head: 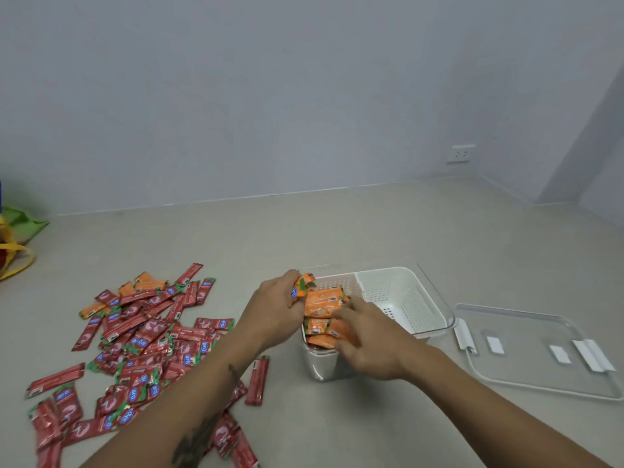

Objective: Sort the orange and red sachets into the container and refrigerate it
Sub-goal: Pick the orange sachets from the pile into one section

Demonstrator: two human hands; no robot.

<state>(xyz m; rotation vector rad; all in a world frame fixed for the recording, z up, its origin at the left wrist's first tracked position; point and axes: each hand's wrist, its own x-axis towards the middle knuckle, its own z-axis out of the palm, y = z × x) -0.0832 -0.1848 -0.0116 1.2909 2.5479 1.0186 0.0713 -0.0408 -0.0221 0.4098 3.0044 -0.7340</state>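
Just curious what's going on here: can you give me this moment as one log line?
left hand: grips orange sachets | right hand: arranging sachets in container | red pile: unsorted | lid: off

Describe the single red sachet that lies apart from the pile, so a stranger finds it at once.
Start at the white container on the floor, then look left, under the left forearm. The lone red sachet lies there almost upright, apart from the big heap of red sachets farther left.
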